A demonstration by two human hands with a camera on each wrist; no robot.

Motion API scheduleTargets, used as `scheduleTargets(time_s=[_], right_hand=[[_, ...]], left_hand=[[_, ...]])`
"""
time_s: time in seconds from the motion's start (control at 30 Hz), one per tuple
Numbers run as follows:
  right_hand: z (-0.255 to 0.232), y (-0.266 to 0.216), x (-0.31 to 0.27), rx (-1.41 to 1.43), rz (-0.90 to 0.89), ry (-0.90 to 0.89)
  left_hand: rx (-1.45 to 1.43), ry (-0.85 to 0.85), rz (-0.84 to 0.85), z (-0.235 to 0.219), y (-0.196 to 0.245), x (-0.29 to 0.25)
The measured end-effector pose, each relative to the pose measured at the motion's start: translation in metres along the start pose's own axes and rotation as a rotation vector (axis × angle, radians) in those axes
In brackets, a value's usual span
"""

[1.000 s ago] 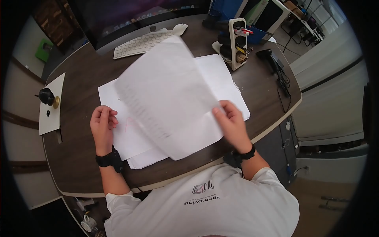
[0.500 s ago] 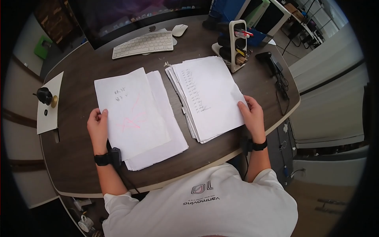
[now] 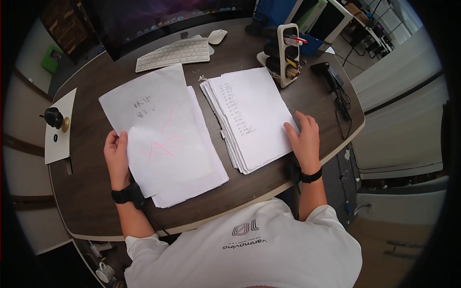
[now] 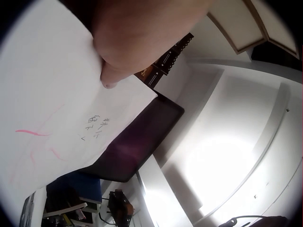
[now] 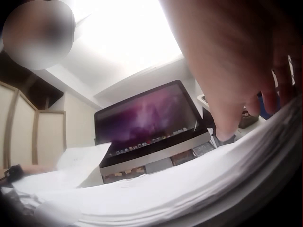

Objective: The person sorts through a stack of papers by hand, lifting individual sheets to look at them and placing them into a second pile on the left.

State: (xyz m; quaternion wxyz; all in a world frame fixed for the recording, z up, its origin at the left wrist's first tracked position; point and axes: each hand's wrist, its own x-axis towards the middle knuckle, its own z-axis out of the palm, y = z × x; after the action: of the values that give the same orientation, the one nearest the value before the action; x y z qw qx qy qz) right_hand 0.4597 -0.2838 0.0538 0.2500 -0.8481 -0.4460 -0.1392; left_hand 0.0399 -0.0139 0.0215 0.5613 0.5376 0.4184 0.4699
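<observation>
Two paper stacks lie side by side. My left hand [image 3: 116,156] pinches the left edge of the top sheet [image 3: 158,139], which has pink strokes and a few dark characters; the sheet is raised and askew over the left stack [image 3: 204,139]. The left wrist view shows the thumb on this sheet [image 4: 57,94]. My right hand [image 3: 306,146] is at the right edge of the right stack [image 3: 261,115], fingers spread and holding nothing. A column of handwritten lines runs down that stack's top page. In the right wrist view the hand [image 5: 236,71] is over the stack's edge [image 5: 189,189].
Behind the stacks are a white keyboard [image 3: 175,54], a mouse [image 3: 217,37] and a monitor [image 3: 158,19]. A pen holder [image 3: 282,57] stands at the back right, near a black corded device [image 3: 331,79]. A white board with a black object [image 3: 54,116] is at the far left.
The sheet held on the right a second ago lies on the right stack, and my right hand has let it go. My left hand has lifted and tilted the left stack's top sheet.
</observation>
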Motion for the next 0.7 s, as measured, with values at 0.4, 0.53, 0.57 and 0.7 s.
scheduleTargets(time_s=[0.4, 0.53, 0.57, 0.7], right_hand=[[-0.015, -0.104, -0.04, 1.09, 0.292, -0.603], [-0.024, -0.055, -0.023, 1.146, 0.553, -0.355], [-0.023, -0.043, -0.023, 1.154, 0.561, -0.272], [-0.017, -0.004, -0.034, 0.97, 0.445, -0.119]], left_hand=[[-0.131, -0.386, -0.202, 0.025, 0.006, -0.027], [-0.123, -0.401, -0.167, 0.026, 0.018, -0.028], [-0.109, -0.4, -0.166, 0.027, 0.019, -0.029], [0.027, -0.372, -0.135, 0.044, 0.038, -0.031]])
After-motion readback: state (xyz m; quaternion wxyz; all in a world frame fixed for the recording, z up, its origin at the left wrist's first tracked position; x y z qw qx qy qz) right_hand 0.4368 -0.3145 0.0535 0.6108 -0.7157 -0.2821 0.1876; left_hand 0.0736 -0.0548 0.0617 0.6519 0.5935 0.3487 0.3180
